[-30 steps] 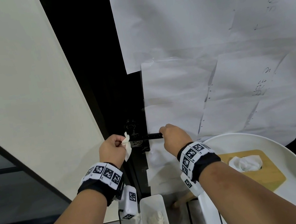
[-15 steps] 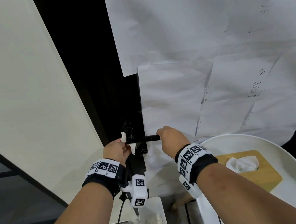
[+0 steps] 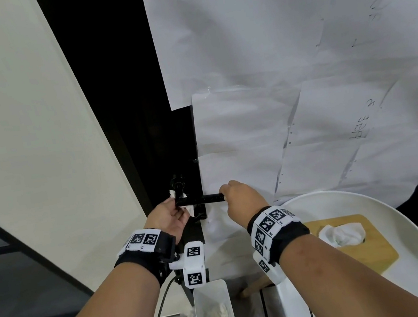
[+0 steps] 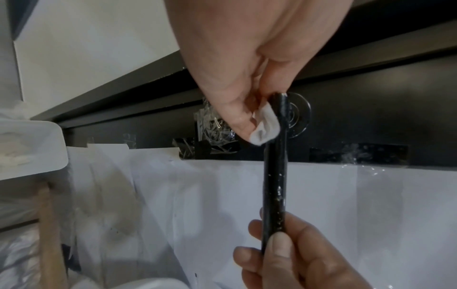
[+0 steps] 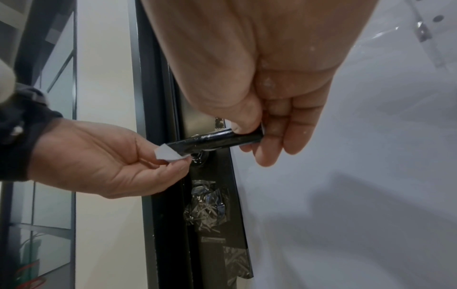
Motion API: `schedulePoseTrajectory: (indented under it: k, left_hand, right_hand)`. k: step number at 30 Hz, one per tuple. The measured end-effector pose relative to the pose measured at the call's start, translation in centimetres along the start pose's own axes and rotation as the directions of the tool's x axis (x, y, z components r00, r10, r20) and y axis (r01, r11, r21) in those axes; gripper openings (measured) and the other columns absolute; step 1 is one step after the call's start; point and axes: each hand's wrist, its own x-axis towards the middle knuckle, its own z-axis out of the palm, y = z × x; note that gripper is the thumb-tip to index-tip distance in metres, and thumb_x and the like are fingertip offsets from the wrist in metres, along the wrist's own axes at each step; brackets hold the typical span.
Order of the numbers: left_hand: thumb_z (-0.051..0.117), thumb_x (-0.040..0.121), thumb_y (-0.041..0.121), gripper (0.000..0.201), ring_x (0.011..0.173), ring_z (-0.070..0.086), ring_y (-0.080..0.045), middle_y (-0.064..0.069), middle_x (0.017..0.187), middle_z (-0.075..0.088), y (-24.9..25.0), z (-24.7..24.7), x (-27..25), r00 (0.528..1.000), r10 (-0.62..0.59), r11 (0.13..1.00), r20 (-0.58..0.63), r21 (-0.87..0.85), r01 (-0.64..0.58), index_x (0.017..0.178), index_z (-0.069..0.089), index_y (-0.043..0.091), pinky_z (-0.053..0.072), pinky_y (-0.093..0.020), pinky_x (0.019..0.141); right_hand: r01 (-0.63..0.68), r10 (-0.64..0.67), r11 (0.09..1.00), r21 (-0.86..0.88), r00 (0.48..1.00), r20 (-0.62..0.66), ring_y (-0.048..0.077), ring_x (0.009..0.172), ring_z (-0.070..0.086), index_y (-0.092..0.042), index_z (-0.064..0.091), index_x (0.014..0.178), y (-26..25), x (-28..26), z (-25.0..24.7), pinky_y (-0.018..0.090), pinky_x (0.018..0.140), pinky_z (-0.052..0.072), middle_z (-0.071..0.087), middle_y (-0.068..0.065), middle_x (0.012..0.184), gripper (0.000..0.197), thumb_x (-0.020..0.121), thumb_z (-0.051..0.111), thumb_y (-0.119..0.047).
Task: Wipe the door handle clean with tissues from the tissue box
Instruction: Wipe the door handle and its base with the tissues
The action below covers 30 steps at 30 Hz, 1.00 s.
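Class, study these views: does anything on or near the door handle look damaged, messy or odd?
Yes. The black door handle carries pale specks along its bar, and crumpled clear tape is stuck on the door edge just below it.

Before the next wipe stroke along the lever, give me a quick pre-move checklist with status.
1. Tissue in left hand: ok, pinched at the fingertips.
2. Tissue touching the door handle: ok, at the pivot end beside the round base.
3. Right hand steadying the handle: ok, its grip is on the free end.
4. Lever clean: not ok, pale specks show along the bar in the left wrist view.
5. Spare tissues: ok, one sticks out of the tissue box.
6. Tissue's wiping face clean: cannot tell, it is hidden.
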Motion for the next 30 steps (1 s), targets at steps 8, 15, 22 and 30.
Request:
schedulePoseTrajectory:
  k: [8, 15, 22, 30]
  left_hand:
    - [0.043, 0.097, 0.012, 0.017, 0.070, 0.057, -0.019, -0.010, 0.081, 0.059, 0.7, -0.6, -1.0, 0.910, 0.404, 0.710, -0.091, 0.659, -0.249, 0.091, 0.060, 0.012, 0.050, -0.031, 0.063]
    - [0.054, 0.094, 0.011, 0.022, 0.090, 0.052, -0.011, -0.002, 0.106, 0.056, 1.9, 0.9, -2.7, 0.648, 0.650, -0.090, 0.397, 0.887, -0.453, 0.108, 0.070, 0.014, 0.035, -0.010, 0.081]
    - [0.054, 0.084, -0.005, 0.038, 0.103, 0.050, -0.026, -0.007, 0.113, 0.049, 2.8, 2.9, -2.4, 0.751, 0.424, -0.478, 0.506, 0.829, -0.289, 0.113, 0.067, 0.015, 0.049, -0.033, 0.082]
    - [0.052, 0.082, -0.007, 0.022, 0.106, 0.045, -0.028, -0.011, 0.118, 0.044, 1.8, 4.9, -3.5, 0.806, 0.304, -0.759, 0.508, 0.641, -0.117, 0.096, 0.064, 0.005, 0.049, -0.032, 0.074]
  right_hand:
    - [0.005, -0.005, 1.000, -0.012, 1.000, -0.001, 0.032, 0.088, 0.059, -0.006, 0.057, 0.108, -0.1, -0.2, -0.2, 0.039, 0.074, 0.050, 0.054, 0.013, 0.105, 0.032, 0.084, 0.039, 0.005]
    - [-0.001, 0.001, 1.000, -0.023, 1.000, -0.001, 0.032, 0.088, 0.058, -0.006, 0.056, 0.107, -0.3, -0.2, -0.2, 0.035, 0.070, 0.045, 0.053, 0.013, 0.105, 0.031, 0.083, 0.039, 0.005]
    - [-0.003, 0.002, 1.000, -0.022, 1.000, -0.010, 0.033, 0.087, 0.058, -0.006, 0.056, 0.106, -0.2, -0.3, -0.2, 0.037, 0.071, 0.047, 0.053, 0.013, 0.105, 0.031, 0.083, 0.037, 0.005]
    - [0.002, -0.002, 1.000, -0.021, 1.000, 0.006, 0.032, 0.082, 0.055, -0.005, 0.055, 0.106, -0.3, -0.3, -0.3, 0.036, 0.069, 0.046, 0.052, 0.013, 0.105, 0.031, 0.083, 0.037, 0.006]
